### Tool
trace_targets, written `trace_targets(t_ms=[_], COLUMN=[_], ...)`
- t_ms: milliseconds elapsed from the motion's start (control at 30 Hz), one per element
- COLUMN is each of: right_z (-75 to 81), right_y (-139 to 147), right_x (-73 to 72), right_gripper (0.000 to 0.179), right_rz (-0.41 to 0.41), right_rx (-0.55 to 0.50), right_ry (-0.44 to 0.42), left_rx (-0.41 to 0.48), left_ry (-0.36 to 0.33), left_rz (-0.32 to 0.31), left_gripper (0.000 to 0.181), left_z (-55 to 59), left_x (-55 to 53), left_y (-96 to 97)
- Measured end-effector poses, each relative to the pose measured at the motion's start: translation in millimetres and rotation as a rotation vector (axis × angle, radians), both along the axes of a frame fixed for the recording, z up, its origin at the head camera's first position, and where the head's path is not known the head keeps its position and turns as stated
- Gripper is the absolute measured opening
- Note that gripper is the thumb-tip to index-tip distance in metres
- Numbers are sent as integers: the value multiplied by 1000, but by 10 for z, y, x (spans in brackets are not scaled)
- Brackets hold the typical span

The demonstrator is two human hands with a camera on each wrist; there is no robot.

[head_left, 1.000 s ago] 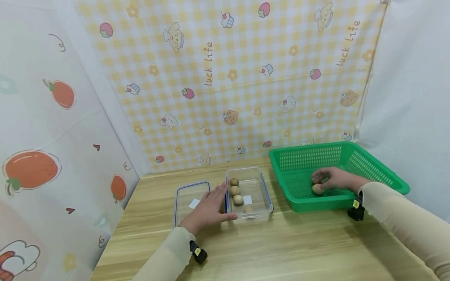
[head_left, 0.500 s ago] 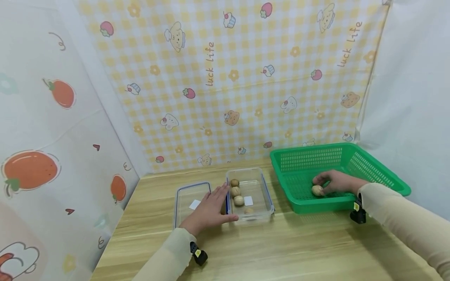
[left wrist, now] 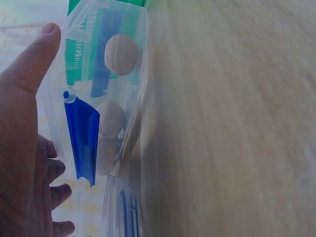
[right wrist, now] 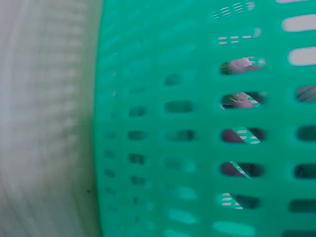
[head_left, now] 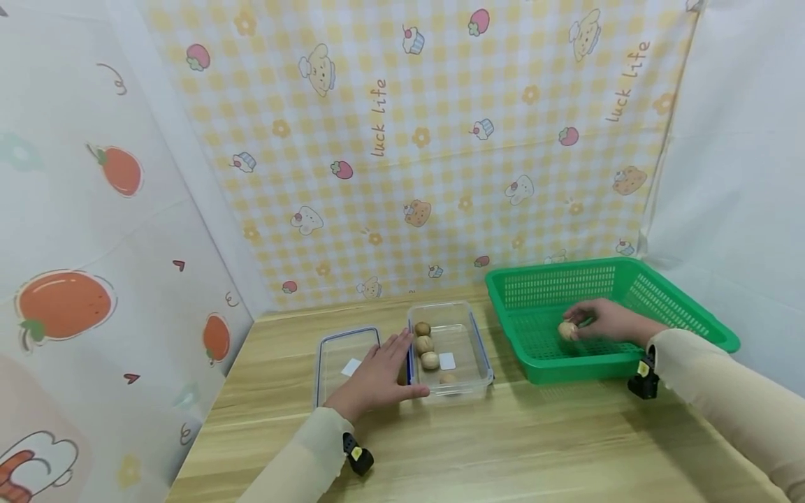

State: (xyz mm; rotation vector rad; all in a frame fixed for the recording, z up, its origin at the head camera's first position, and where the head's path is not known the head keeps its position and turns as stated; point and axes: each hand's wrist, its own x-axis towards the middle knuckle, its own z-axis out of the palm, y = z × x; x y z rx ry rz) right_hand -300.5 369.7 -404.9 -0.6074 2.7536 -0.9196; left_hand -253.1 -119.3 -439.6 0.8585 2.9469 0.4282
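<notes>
My right hand (head_left: 606,323) reaches into the green plastic basket (head_left: 588,367) and pinches a walnut (head_left: 567,330) between thumb and fingers. In the right wrist view the slotted basket wall (right wrist: 202,89) hides most of that hand. My left hand (head_left: 374,376) lies with fingers spread against the left side of a clear plastic food container (head_left: 481,346). Three walnuts (head_left: 424,344) line its left wall, and another walnut (head_left: 447,378) sits near the front. The left wrist view shows the thumb (left wrist: 37,54) up at the rim, by a blue latch flap (left wrist: 81,140) hanging down.
A clear lid with a blue seal (head_left: 336,353) lies left of the container, partly under my left hand. Everything stands on a wood-grain table (head_left: 478,447). A yellow checked cloth (head_left: 440,175) hangs behind, with a white sheet (head_left: 736,175) on the right.
The right hand has closed its fingers on the walnut and raised it slightly inside the basket. My left hand stays at the container, and the head view has shifted a little.
</notes>
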Motion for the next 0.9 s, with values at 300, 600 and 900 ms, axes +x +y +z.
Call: trace_targets(t_ms=[300,600,900], right_z=[214,409,508], right_y=[-81,-268,-488], right_x=[34,60,42], right_gripper=[58,62,58], right_rz=[-61,-75,-96], right_rx=[-32,-71,-86], right_ry=[15,-2,14], left_rx=[-25,-11,-14], left_ry=[17,10,9], left_rz=[-5,-13,-8], left_gripper=[112,114,114], left_z=[0,18,26], left_x=[-14,-7,1], left_y=[2,-5,-4])
